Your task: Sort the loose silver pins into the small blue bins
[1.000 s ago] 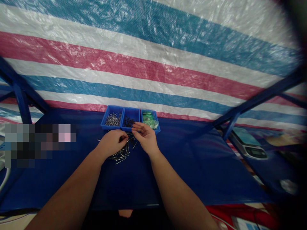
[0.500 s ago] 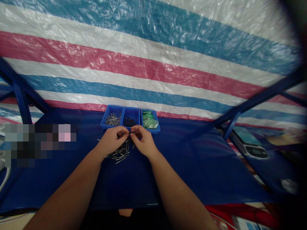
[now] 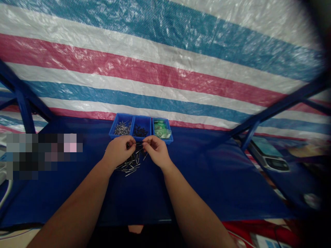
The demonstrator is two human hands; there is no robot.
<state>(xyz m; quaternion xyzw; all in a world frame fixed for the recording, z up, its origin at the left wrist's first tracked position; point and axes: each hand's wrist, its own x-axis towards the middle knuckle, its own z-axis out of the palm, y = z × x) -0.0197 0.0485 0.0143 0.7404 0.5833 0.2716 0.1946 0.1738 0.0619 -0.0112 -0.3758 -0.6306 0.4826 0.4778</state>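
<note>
1. Both left hand (image 3: 119,151) and right hand (image 3: 156,151), nearly closed, pinch a thin dark rod (image 3: 139,142) between their fingertips.
2. Slender, shiny metal pins (image 3: 131,166) lie heaped beneath the hands on the smooth blue desk (image 3: 207,179).
3. Just beyond the hands: a compartmented blue plastic tray (image 3: 142,121).

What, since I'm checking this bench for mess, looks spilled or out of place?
Loose metal pieces lie heaped on the blue tabletop, before the tray, while similar ones sit in its left compartment. Outside a bin they look scattered, though perhaps set out deliberately.
</note>
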